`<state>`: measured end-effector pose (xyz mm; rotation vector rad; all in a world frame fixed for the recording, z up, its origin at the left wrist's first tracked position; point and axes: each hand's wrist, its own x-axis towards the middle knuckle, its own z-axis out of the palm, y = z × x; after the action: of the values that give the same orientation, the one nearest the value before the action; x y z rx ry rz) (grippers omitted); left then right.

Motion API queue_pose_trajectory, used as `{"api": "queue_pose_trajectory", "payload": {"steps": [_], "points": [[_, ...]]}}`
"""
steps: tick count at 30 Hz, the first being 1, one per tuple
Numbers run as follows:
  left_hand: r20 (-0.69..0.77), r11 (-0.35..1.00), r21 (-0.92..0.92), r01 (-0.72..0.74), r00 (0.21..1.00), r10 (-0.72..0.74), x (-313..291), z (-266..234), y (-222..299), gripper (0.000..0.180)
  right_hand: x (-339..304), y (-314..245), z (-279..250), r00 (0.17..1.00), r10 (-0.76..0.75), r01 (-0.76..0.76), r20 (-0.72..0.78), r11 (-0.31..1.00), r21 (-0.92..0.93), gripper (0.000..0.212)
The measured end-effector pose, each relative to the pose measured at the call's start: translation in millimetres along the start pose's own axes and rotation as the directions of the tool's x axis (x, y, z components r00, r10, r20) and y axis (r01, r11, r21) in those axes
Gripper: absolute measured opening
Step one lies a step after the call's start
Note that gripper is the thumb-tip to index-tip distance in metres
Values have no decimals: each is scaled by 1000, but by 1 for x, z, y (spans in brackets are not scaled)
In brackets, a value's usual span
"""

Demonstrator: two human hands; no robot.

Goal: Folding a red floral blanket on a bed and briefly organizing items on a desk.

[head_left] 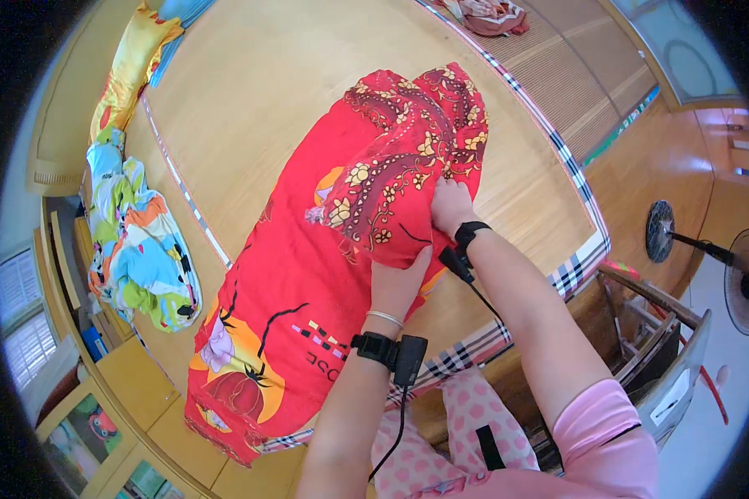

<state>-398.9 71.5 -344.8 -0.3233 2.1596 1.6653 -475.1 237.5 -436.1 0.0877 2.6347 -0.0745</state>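
Note:
A large red piece of bedding (300,224), printed with flowers and yellow-and-maroon bands, lies partly folded across the bed mat. I cannot tell whether it is a quilt cover or a sheet. My right hand (452,205) is closed on its near right edge, the knuckles upward. My left hand (401,279) reaches beneath a folded flap of the same cloth, just left of and below the right one. The red fabric covers the left fingers, so their grip is hidden.
A tan mat (250,75) with a plaid border (587,200) spreads under the cloth. Crumpled multicoloured bedding (146,241) and a yellow pillow (133,71) lie at the left. To the right stand a wooden chair (653,333) and a fan (745,283). A brown woven mat (574,75) lies beyond.

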Motion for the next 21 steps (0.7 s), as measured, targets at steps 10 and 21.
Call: {"api": "queue_pose_trajectory", "payload": {"steps": [10, 21], "points": [[-80, 999, 42, 0, 997, 3, -2, -7, -3, 41, -42, 27, -14, 959, 120, 31, -255, 855, 518, 24], [86, 987, 94, -130, 989, 122, -17, 54, 10, 38, -131, 151, -6, 715, 485, 2, -503, 719, 695, 51]]}}
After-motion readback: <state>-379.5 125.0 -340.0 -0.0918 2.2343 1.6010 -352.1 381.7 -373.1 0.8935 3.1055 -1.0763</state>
